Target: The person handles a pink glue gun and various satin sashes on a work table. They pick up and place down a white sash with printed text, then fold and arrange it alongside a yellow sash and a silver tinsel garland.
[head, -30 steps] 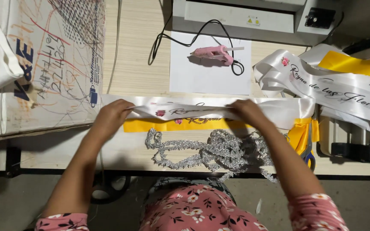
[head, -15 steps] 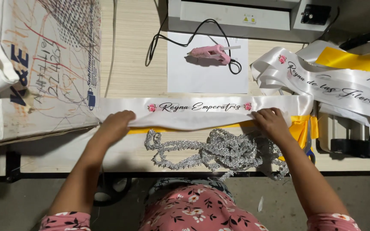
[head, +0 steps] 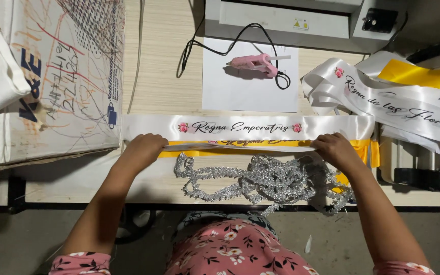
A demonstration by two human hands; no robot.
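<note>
Pressing the white satin sash (head: 248, 128) flat along the near edge of the workbench (head: 164, 91), I have my left hand (head: 142, 148) and right hand (head: 336, 148) well apart, palms down on its lower edge, over a yellow sash (head: 260, 147). Silver trim (head: 260, 181) lies heaped just nearer me. Aligning the edges looks like the step; next needs even tension.

- Light: even and moderately bright on the wooden table (head: 164, 66), coming from above.
- Glare: soft sheen on the white satin sash (head: 250, 127).
- Shadows: short and soft beneath the pink glue gun (head: 254, 62); the floor below the table edge lies dim.
- Sharpness: centre crisp; slight wide-angle bending at the edges; no motion blur.
</note>
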